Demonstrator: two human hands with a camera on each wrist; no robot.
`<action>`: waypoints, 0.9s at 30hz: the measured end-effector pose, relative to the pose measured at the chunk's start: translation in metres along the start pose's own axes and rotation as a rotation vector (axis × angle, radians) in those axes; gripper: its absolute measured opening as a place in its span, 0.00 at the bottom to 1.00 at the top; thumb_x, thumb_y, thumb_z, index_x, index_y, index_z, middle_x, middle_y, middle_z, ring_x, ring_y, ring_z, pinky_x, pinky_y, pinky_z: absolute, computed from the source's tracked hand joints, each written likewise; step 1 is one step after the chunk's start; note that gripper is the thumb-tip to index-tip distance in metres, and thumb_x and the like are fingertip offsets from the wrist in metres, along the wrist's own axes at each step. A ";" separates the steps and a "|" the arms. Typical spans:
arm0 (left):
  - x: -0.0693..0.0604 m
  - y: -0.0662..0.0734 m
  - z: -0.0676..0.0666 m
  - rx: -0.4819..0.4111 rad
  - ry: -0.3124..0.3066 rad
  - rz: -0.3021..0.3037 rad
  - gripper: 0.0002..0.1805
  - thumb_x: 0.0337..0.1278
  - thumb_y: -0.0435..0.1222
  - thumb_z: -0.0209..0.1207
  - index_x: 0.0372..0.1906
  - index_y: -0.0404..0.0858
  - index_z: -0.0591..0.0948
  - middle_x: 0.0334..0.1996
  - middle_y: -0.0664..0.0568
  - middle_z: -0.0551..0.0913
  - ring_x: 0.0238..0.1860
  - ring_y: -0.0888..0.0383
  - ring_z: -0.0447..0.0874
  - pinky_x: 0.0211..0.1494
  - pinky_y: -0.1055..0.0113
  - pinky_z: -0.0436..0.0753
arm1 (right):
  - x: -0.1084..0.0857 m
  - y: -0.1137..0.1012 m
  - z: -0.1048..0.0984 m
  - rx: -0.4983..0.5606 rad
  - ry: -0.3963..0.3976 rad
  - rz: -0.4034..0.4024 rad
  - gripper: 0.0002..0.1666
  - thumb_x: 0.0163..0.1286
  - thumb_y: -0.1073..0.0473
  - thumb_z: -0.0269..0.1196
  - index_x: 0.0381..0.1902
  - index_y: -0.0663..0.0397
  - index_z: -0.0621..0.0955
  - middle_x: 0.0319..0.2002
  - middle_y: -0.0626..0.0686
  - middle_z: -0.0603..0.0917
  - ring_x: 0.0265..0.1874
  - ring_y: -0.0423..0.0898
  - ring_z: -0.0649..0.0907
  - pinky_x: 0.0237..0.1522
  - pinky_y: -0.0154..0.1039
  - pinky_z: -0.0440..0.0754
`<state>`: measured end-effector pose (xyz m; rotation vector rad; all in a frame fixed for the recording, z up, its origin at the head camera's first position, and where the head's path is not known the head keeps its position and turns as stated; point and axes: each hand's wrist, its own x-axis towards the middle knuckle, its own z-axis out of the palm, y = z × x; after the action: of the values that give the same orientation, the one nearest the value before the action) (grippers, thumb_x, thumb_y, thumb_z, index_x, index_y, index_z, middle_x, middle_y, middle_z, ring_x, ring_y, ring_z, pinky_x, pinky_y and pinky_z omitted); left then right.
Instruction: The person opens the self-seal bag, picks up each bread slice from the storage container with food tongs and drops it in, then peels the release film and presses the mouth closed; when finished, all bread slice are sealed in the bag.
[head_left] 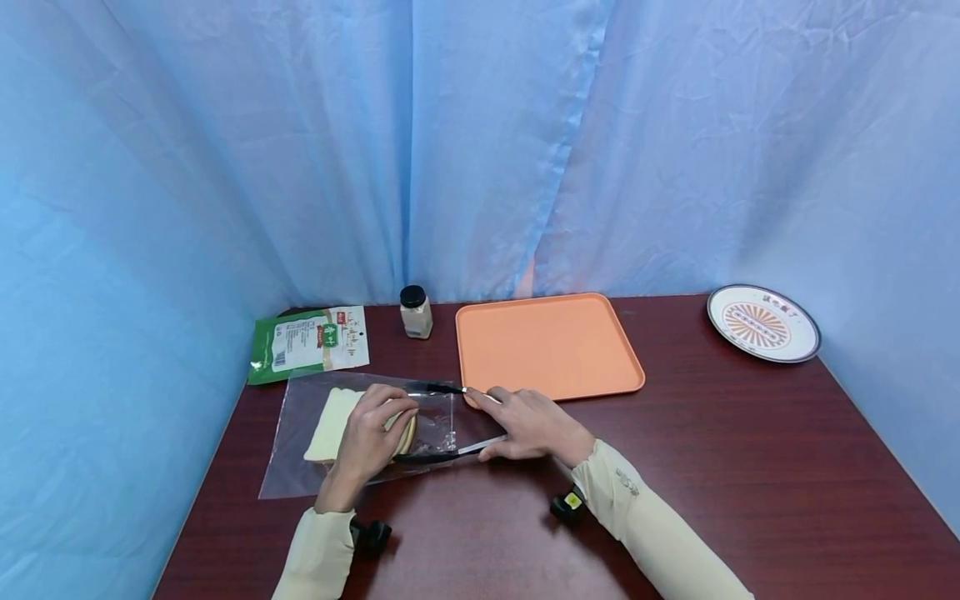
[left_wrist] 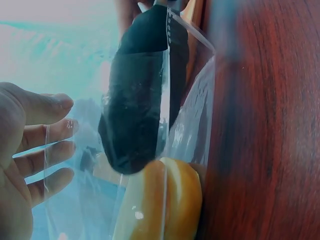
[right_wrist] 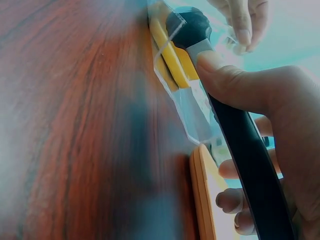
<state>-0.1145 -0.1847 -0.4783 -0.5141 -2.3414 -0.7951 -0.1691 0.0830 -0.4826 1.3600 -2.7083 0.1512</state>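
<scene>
A clear plastic bag lies on the left of the table with sliced bread in it. The bread's golden crust faces the bag's mouth in the left wrist view. My left hand is over the bread, its thumb and fingers pinching the bag's film near the mouth. With my right hand I hold a pair of tongs by its arms, which stand wide apart. Their black tips reach into the bag towards the bread, seen partly through the film.
Behind the bag lie a green and white packet and a small black-capped jar. An orange tray sits just beyond my right hand. A patterned white plate is at the far right. Blue curtains enclose the dark wooden table.
</scene>
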 end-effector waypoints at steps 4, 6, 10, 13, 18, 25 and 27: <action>0.000 -0.001 0.001 -0.005 0.007 0.013 0.07 0.43 0.26 0.74 0.31 0.38 0.90 0.31 0.51 0.85 0.39 0.54 0.81 0.41 0.59 0.81 | -0.007 0.003 -0.001 -0.003 0.010 0.010 0.57 0.57 0.23 0.63 0.75 0.48 0.65 0.51 0.54 0.83 0.30 0.49 0.85 0.35 0.44 0.85; 0.001 -0.001 0.002 -0.011 0.012 0.022 0.07 0.43 0.26 0.74 0.30 0.38 0.89 0.31 0.50 0.85 0.39 0.54 0.81 0.41 0.59 0.81 | -0.011 0.005 -0.002 -0.004 0.017 0.013 0.57 0.57 0.23 0.63 0.75 0.48 0.65 0.50 0.54 0.83 0.28 0.48 0.84 0.34 0.43 0.84; 0.001 -0.001 0.003 -0.019 0.016 0.030 0.07 0.43 0.26 0.74 0.30 0.37 0.89 0.31 0.50 0.85 0.38 0.54 0.81 0.41 0.59 0.81 | -0.018 0.007 -0.003 0.010 0.039 0.017 0.57 0.58 0.24 0.63 0.75 0.49 0.65 0.51 0.54 0.83 0.25 0.45 0.81 0.32 0.42 0.83; 0.001 -0.001 0.003 -0.017 0.013 0.028 0.07 0.43 0.26 0.74 0.30 0.37 0.89 0.31 0.51 0.85 0.38 0.54 0.81 0.40 0.59 0.81 | -0.025 0.009 -0.004 0.031 0.054 0.023 0.56 0.57 0.25 0.65 0.75 0.50 0.65 0.52 0.54 0.83 0.23 0.43 0.78 0.29 0.39 0.81; 0.000 -0.002 0.003 -0.023 0.018 0.037 0.07 0.43 0.25 0.74 0.30 0.36 0.89 0.31 0.50 0.85 0.38 0.54 0.81 0.40 0.60 0.81 | -0.038 0.014 -0.004 0.060 0.082 0.044 0.57 0.57 0.28 0.67 0.76 0.51 0.64 0.52 0.54 0.82 0.22 0.39 0.72 0.28 0.35 0.76; -0.001 -0.003 0.003 -0.024 0.010 0.037 0.07 0.43 0.26 0.74 0.31 0.36 0.90 0.31 0.50 0.85 0.38 0.54 0.81 0.41 0.59 0.81 | -0.059 0.026 -0.002 0.097 0.131 0.112 0.57 0.56 0.30 0.70 0.76 0.50 0.65 0.54 0.54 0.82 0.25 0.38 0.74 0.33 0.35 0.78; -0.001 -0.003 0.002 -0.022 0.004 0.032 0.07 0.43 0.26 0.74 0.31 0.36 0.90 0.31 0.50 0.85 0.38 0.54 0.81 0.41 0.59 0.81 | -0.065 0.029 -0.002 0.110 0.135 0.137 0.57 0.56 0.31 0.70 0.76 0.50 0.65 0.55 0.54 0.82 0.25 0.37 0.74 0.34 0.35 0.79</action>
<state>-0.1164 -0.1854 -0.4816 -0.5575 -2.3168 -0.8073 -0.1534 0.1521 -0.4908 1.1441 -2.7135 0.3936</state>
